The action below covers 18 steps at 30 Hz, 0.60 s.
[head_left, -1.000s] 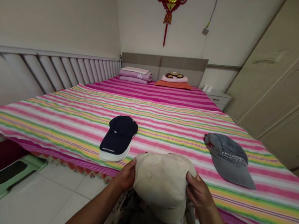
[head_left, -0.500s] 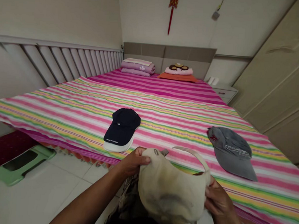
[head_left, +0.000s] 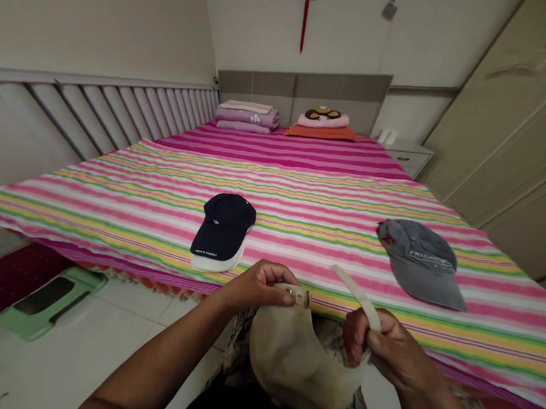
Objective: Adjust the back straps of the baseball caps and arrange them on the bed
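A cream baseball cap [head_left: 299,358] with greyish smudges is held low in front of me, its back opening facing up and its strap undone. My left hand [head_left: 266,283] pinches the buckle end of the strap between thumb and fingers. With my right hand [head_left: 380,344] I grip the base of the loose strap [head_left: 353,288], whose free end points up and to the left. Beyond it on the bed lie a navy cap [head_left: 223,226] with a white-edged brim, to the left, and a grey cap [head_left: 421,261] with white lettering, to the right.
A striped sheet covers the bed [head_left: 291,199]. Folded purple bedding [head_left: 247,118] and an orange pillow [head_left: 320,132] sit by the headboard [head_left: 338,86]. At lower left stands a green stool [head_left: 43,305]. A white nightstand [head_left: 406,156] is at the far right.
My left hand has shifted onto the buckle end, and my right fingers have moved up onto the loose strap. The cap has tipped so that its back opening shows more.
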Available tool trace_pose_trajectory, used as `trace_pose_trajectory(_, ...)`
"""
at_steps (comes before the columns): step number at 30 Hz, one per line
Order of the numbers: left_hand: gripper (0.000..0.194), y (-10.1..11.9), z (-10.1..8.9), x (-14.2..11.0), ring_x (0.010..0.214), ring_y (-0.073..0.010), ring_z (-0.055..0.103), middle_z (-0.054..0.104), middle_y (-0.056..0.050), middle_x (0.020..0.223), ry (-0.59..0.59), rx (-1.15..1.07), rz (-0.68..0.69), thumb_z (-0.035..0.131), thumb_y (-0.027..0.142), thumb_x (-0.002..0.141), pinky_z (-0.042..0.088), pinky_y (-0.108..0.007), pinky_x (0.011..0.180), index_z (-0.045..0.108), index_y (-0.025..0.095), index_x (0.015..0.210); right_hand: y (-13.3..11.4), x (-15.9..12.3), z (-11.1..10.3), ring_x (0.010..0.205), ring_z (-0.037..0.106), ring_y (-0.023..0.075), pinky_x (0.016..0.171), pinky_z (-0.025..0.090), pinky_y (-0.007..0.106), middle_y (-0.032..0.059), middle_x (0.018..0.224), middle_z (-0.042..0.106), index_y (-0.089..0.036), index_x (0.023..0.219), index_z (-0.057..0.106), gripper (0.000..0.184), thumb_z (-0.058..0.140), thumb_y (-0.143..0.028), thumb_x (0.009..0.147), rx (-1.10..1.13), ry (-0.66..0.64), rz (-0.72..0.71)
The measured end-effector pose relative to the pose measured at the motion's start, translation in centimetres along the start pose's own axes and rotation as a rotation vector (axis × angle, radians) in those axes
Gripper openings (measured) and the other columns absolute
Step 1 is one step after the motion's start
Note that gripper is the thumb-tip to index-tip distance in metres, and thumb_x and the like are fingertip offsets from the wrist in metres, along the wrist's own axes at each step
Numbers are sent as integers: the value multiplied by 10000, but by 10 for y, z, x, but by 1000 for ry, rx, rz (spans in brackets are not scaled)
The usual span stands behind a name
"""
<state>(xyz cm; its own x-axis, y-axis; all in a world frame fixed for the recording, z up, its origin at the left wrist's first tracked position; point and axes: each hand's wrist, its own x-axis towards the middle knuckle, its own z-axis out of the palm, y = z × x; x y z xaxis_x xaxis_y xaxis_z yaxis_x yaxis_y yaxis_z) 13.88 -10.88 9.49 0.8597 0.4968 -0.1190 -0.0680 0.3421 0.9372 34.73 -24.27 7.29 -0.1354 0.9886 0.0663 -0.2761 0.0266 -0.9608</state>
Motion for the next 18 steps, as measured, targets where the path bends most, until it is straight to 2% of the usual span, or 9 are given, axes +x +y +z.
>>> trace_pose_trajectory(3,230,0,3,2,546,-58,517,627,-2,635,-17,68,36,780,227,568,385,-156,529,667,103,725,5,0,7,390,457,106,406,344,221,-5,429,509,-158,683,617,373,543,-508,793,157,88,-2)
trace_pose_trajectory(5,234,0,4,3,543,-47,505,613,7,630,-28,84,70,771,254,589,383,-153,537,652,103,724,6,1,11,333,412,80,368,314,202,-25,420,488,-155,766,617,342,511,-475,830,174,123,27)
trace_pose_trajectory(8,277,-1,7,4,595,-60,538,623,-4,688,-62,48,106,765,267,606,398,-162,569,645,114,804,0,7,18,318,430,61,360,303,189,-18,528,568,-175,887,612,254,591,-410,794,167,133,53)
trace_pose_trajectory(11,302,-3,11,5,636,-73,562,628,-9,723,-66,-12,158,761,241,614,407,-170,589,625,131,861,-8,14,26,360,482,48,395,307,180,6,657,628,-173,833,618,219,675,-356,727,174,159,34)
trace_pose_trajectory(13,263,-4,14,6,610,-65,554,622,-1,697,-58,-33,192,750,227,629,408,-172,589,611,131,829,-10,19,31,355,461,34,380,267,167,9,666,630,-162,799,600,215,689,-336,711,160,152,62)
trace_pose_trajectory(15,220,-6,17,7,594,-62,548,618,0,677,-49,-22,201,737,221,645,409,-175,591,600,123,788,-10,22,34,328,408,19,350,209,153,-8,618,608,-158,789,566,241,700,-334,695,127,113,110)
trace_pose_trajectory(18,210,-7,18,7,645,-95,578,632,-25,696,-48,34,201,722,235,659,429,-204,625,591,115,768,-5,27,38,303,317,8,331,168,140,-73,479,499,-164,773,516,281,710,-345,681,77,95,149)
